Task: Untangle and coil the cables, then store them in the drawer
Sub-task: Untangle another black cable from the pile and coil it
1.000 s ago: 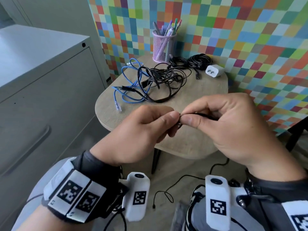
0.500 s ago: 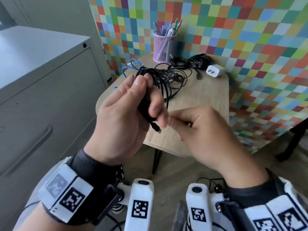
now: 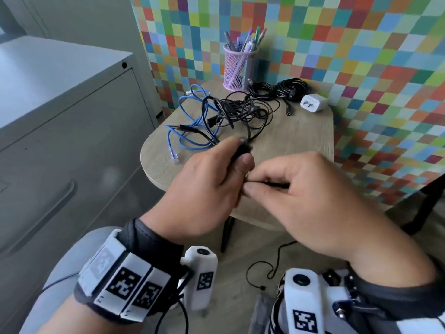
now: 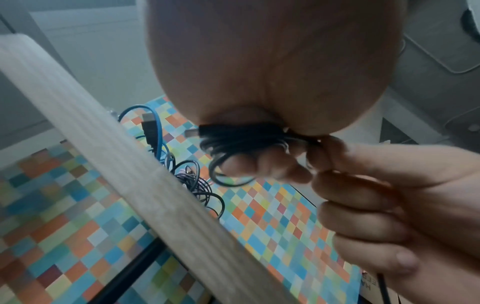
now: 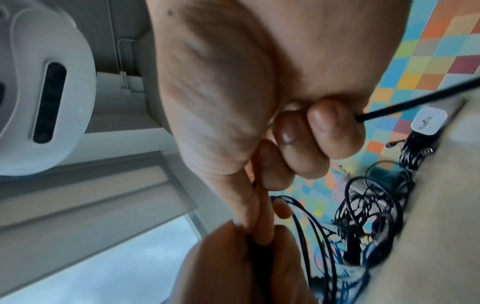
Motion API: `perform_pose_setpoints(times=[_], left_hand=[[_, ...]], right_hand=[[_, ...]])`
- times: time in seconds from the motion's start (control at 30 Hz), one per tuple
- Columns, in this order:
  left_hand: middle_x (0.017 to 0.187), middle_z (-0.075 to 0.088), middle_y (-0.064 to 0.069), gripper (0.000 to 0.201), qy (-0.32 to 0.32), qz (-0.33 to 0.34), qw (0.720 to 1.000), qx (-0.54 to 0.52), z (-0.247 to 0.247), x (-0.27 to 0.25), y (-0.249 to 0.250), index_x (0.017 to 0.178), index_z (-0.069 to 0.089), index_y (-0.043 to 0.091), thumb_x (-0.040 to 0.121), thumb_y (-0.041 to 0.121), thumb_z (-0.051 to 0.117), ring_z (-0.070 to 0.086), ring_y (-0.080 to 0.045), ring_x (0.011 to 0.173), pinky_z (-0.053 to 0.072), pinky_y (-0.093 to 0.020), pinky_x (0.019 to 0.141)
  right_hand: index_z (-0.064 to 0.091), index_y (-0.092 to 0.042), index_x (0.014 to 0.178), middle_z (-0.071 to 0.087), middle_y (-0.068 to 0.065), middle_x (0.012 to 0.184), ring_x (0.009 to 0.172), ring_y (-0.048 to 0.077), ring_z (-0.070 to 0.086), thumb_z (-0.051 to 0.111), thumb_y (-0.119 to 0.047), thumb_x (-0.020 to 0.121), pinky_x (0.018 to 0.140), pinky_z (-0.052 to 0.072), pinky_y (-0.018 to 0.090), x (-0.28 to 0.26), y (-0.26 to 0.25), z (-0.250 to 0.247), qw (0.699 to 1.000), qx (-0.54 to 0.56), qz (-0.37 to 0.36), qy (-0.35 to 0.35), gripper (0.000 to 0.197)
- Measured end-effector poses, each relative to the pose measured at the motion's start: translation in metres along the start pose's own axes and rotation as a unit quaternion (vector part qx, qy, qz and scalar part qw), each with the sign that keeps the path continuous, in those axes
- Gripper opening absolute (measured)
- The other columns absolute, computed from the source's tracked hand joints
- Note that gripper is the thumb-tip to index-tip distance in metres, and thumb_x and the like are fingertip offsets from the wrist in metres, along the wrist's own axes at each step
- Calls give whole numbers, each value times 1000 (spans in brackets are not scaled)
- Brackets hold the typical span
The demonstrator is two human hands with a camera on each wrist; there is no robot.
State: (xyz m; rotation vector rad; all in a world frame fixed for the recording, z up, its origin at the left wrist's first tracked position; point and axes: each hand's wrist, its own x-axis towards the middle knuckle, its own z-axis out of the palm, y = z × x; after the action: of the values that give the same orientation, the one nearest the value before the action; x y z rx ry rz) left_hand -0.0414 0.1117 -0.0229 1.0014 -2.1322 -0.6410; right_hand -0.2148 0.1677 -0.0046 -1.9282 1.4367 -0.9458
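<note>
fingers of the left hand (image 3: 204, 184) are curled round a small coil of black cable (image 4: 241, 135), thumb pressed on top of the bundle, its plug end poking out to one side in the left wrist view. right hand (image 3: 310, 201) pinches the loose run of that same cable between thumb and forefinger, its other fingers (image 5: 324, 131) folded into the palm; the two hands touch at the fingertips, held just above the near edge of the table (image 3: 301, 141). grey filing cabinet (image 3: 60, 131) stands to the left, its drawer fronts closed. behind the table rises a wall of coloured squares (image 3: 361, 56). on the table top lies a loose tangle of black cables (image 3: 240, 112), overlapping a blue network cable (image 3: 190, 131) on its left. further back, two tidy black coils (image 3: 279, 89) lie just beside a lilac mesh pen pot (image 3: 238, 68). a white charger plug (image 3: 313, 103) lies to the right of the coils. a thin black lead (image 3: 272, 263) trails on the floor below.
</note>
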Motion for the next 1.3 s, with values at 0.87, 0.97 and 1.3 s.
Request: perform_pose_setpoints(times=[0.87, 0.97, 1.3], left_hand=[[63, 66, -7, 31, 128, -23, 853, -506, 7, 5, 13, 107, 53, 5, 110, 22, 27, 74, -32, 81, 57, -40, 84], [52, 46, -8, 26, 146, -15, 920, -363, 10, 2, 14, 109, 54, 6, 111, 16, 30, 73, -30, 73, 55, -27, 77], [67, 57, 23, 21, -29, -5, 999, 18, 0, 0, 2, 83, 51, 30, 104, 25, 48, 49, -1, 62, 36, -13, 61]], right_hand=[[68, -37, 78, 57, -25, 55, 54, 0, 54, 61, -40, 104, 50, 37, 14, 8, 11, 30, 996, -35, 76, 3, 27], [56, -37, 65, 53, -26, 51, 50, 2, 50, 63, -38, 103, 47, 37, 13, 8, 6, 30, 995, -69, 78, -5, 39], [76, -28, 76, 62, -12, 55, 50, 6, 54, 80, -33, 85, 50, 37, 16, -3, -5, -8, 998, -54, 7, 36, 11]])
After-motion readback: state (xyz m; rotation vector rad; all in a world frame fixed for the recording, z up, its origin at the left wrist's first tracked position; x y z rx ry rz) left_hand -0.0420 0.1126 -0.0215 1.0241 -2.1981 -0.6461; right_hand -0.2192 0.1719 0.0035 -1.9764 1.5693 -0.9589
